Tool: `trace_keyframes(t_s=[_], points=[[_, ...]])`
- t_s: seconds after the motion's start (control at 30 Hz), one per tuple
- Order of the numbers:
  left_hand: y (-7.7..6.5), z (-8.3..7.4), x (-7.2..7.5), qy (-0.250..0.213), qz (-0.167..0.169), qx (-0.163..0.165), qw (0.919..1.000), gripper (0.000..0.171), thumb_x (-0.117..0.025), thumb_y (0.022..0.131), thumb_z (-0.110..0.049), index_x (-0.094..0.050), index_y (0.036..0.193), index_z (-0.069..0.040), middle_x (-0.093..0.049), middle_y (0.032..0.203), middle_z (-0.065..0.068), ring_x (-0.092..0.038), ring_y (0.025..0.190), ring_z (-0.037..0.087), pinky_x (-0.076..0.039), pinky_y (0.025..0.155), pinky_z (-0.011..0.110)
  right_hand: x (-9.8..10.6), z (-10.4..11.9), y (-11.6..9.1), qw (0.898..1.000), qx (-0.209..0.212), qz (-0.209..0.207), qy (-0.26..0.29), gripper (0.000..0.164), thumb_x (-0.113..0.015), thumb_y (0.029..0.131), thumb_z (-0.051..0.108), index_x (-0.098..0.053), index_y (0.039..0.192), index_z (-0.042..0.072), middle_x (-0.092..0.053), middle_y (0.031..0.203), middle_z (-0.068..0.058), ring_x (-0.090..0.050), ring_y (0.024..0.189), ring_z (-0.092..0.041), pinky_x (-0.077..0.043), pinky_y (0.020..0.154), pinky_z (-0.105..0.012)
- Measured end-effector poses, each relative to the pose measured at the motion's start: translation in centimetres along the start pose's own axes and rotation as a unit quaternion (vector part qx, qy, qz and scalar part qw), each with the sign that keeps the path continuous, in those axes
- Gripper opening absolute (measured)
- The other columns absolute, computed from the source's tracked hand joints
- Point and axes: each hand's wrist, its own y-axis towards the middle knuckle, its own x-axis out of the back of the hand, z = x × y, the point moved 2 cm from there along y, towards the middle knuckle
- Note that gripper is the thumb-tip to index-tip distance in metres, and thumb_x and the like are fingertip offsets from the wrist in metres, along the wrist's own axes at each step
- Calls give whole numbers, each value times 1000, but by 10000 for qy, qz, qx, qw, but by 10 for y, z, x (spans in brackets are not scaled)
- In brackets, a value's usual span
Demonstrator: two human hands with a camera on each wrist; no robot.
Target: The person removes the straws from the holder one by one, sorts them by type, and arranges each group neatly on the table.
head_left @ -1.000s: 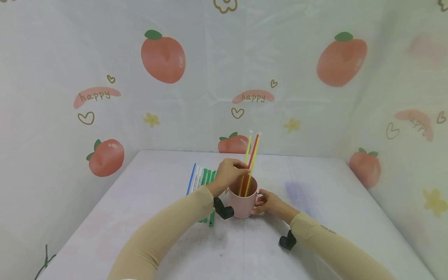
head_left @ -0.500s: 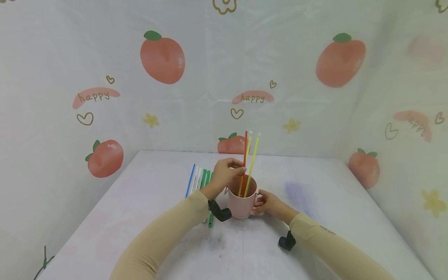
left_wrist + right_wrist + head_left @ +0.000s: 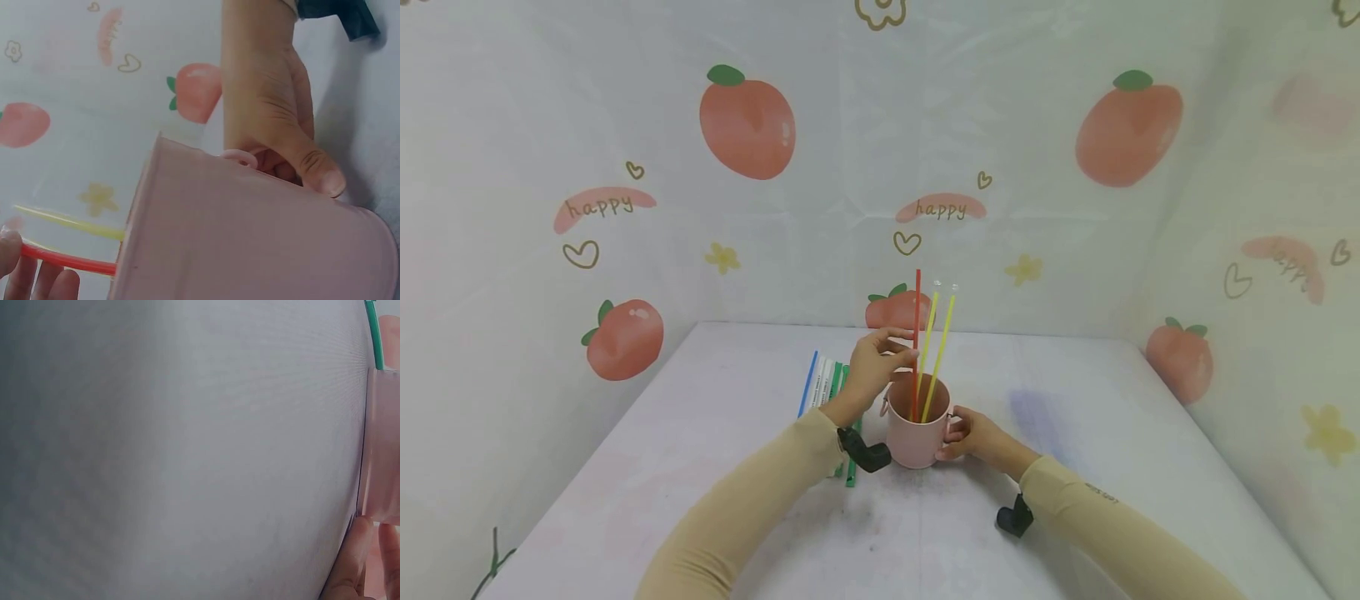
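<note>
A pink cup point(image 3: 917, 447) with ear-like loop handles stands upright on the table. My left hand point(image 3: 872, 368) pinches a red straw point(image 3: 917, 300) between thumb and fingers above the rim; the straw's lower end is inside the cup. Two yellow straws point(image 3: 945, 333) lean to the right in the same cup, clear film at their tops. On the cup's right side, my right hand point(image 3: 981, 435) holds it by the handle, thumb along the wall. In the left wrist view the cup wall point(image 3: 250, 231) fills the lower part, the red straw point(image 3: 69, 259) poking out.
Left of the cup lie several wrapped straws: green ones point(image 3: 852, 471), white printed ones point(image 3: 825, 377) and a blue one point(image 3: 808, 383), partly hidden by my left arm. The white table point(image 3: 880, 542) meets a printed cloth backdrop point(image 3: 820, 250) behind.
The red straw, beside the yellow ones a second ago, has shifted left and risen slightly with my left hand. The yellow straws stay in the cup; my right hand has kept its place.
</note>
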Motion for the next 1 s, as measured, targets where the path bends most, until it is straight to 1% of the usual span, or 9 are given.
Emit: trace_keyframes(t_s=[0.2,0.43,0.57,0.73,0.9,1.0], points=[[3,-8,6,-186,-100,-11,9998,30,-68,89,-5,-63,118,-6,-64,89,10,-69,77,15,-60,72,41,0,0,0,9999,93,59,96,89,-82,75,3,-29,144,-11,-60,111,-16,-60,98,-18,-50,94,-34],[7,-17,12,-462,-220,-206,9985,34,-66,90,-2,-60,123,-6,-62,87,3,-67,72,13,-60,71,42,0,2,-2,9999,95,58,104,89,-81,74,0,-28,145,-10,-60,110,-15,-59,98,-18,-50,92,-31],[10,-22,16,-647,-279,-256,9972,36,-66,90,-2,-59,125,-8,-60,90,5,-68,77,18,-60,73,42,0,1,-1,9998,99,91,120,90,-81,74,-1,-27,145,-11,-60,111,-15,-59,97,-17,-50,92,-31],[12,-30,21,-737,-448,-320,9958,33,-66,91,-6,-60,123,-10,-60,95,8,-69,84,21,-60,74,39,0,0,-1,9998,118,85,160,91,-81,74,-3,-25,146,-12,-60,112,-17,-59,97,-17,-50,93,-31],[16,-38,28,-835,-580,-289,9944,36,-67,91,-10,-58,125,-9,-60,92,4,-69,89,27,-59,77,41,1,-1,-1,9997,157,80,143,92,-81,74,-3,-24,145,-13,-60,113,-18,-59,97,-17,-51,92,-30],[18,-41,34,-922,-675,-224,9932,37,-67,91,-9,-56,127,-8,-61,91,2,-69,84,23,-59,78,41,1,-1,-1,9998,160,79,133,92,-81,74,-2,-25,145,-13,-60,113,-18,-59,97,-17,-51,91,-30]])
